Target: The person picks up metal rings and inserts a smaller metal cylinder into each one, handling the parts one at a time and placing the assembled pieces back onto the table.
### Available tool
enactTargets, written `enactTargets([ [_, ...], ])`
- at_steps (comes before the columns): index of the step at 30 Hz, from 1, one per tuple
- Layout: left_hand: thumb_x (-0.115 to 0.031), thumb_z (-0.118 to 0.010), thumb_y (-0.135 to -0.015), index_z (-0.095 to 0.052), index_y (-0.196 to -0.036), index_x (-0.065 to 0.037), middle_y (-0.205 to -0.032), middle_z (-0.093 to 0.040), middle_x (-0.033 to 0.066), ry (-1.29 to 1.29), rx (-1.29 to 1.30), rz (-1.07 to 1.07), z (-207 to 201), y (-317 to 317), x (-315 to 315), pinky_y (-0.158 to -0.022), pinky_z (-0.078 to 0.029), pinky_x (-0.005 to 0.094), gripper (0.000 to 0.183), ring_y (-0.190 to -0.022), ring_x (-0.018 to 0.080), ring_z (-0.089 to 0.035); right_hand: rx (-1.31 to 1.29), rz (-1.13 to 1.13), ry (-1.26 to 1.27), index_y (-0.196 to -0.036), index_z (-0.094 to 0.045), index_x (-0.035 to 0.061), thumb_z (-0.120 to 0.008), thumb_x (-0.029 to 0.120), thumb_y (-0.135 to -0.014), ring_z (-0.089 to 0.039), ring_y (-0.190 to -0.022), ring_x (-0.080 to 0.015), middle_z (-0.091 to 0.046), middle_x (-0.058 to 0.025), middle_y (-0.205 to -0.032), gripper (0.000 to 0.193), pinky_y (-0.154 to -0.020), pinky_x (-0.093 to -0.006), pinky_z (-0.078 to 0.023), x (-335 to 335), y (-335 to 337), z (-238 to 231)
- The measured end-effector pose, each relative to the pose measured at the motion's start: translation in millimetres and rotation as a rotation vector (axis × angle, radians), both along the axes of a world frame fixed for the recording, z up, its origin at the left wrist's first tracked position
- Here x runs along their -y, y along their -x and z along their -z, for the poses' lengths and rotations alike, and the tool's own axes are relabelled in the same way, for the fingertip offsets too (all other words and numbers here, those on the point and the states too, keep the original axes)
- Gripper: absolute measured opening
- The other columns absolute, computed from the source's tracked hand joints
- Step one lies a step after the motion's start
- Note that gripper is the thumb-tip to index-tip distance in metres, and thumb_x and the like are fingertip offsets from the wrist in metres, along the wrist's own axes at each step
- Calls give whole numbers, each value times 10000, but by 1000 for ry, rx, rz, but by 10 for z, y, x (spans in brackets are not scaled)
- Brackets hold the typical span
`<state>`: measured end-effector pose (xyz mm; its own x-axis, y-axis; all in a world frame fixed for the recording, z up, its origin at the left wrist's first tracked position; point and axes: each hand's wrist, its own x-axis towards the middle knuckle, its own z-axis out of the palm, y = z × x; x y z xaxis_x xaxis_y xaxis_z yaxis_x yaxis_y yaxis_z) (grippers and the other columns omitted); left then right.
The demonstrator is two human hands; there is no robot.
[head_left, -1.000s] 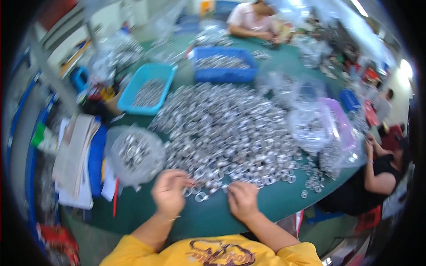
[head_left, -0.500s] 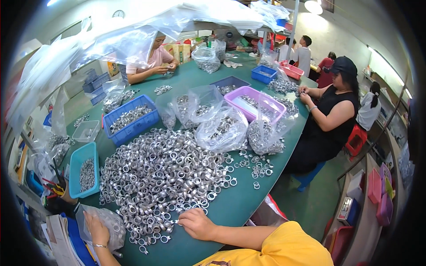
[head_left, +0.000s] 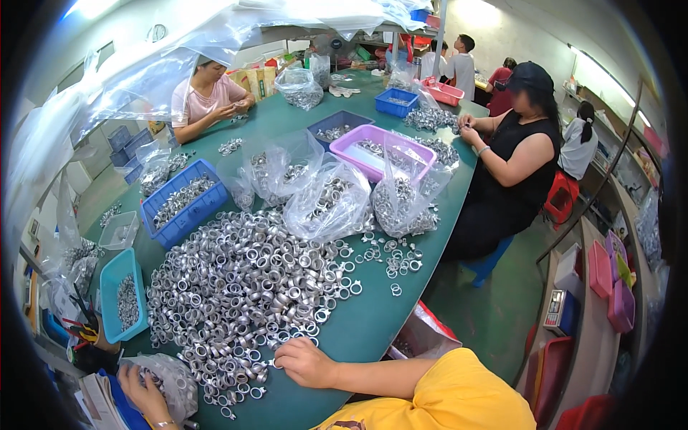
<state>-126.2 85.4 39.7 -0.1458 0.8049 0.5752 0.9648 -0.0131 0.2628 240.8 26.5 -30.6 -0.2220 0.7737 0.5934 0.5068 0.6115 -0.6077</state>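
Note:
A large heap of silver metal rings, many with a small tab [head_left: 244, 279], covers the front of the green table [head_left: 358, 326]. My right hand [head_left: 308, 362] rests at the heap's near right edge, its fingers pinched on a metal ring [head_left: 272, 363] at the fingertips. At the lower left my left hand [head_left: 143, 394] grips the side of a clear plastic bag [head_left: 180, 387] that has rings inside. The hand partly hides the bag's mouth.
Left of the heap stand a turquoise basket [head_left: 107, 297] and a blue basket [head_left: 147, 215], both holding metal parts. Filled plastic bags [head_left: 330, 201] and a purple tray [head_left: 347, 147] lie beyond. Two people [head_left: 512, 158] work at the table. Pliers [head_left: 89, 333] stand at the left edge.
The view has shifted, so most things sit farther left in it. My left hand has shifted on the bag, and rings now show beside its fingers. My right hand stays at the heap's edge.

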Motion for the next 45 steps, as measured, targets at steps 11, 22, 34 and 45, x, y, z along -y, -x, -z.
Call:
enactTargets([
  [11,-169,-460,-883,-302,-1305,52,-1352,-313,244,414,324,317,486,-1085,72,-1048,-202,421,502,-1263,375,-286,-46,-15,-8,-871,-560,49,-561,14,-684,-491,-977,-252,-536,-69,-981,190,-841,-373,-367,-9,25,-61],
  [22,-257,-437,-882,-456,-1217,-3,-1271,-436,199,213,39,186,567,-1330,75,-968,-299,424,420,-1147,374,-406,103,140,70,-1103,-528,72,-586,126,-774,-396,-1195,-281,-449,-132,-1268,339,-940,-461,-299,-24,48,-94],
  [34,-232,-525,-836,-553,-1067,-72,-1169,-513,138,100,436,149,543,-2111,279,-910,-353,419,282,-1086,326,-464,355,-56,237,-1254,-425,90,-762,552,-478,-273,-1258,-364,-317,-210,-1337,964,-1015,-539,-152,-32,27,-271],
  [45,-142,-482,-843,-538,-1059,-1,-1153,-509,165,37,482,564,215,-2451,223,-953,-338,388,264,-1110,322,-455,299,22,197,-1233,-409,44,-702,269,-656,-362,-1182,-326,-438,-151,-1222,685,-1008,-513,-171,-45,100,-120],
])
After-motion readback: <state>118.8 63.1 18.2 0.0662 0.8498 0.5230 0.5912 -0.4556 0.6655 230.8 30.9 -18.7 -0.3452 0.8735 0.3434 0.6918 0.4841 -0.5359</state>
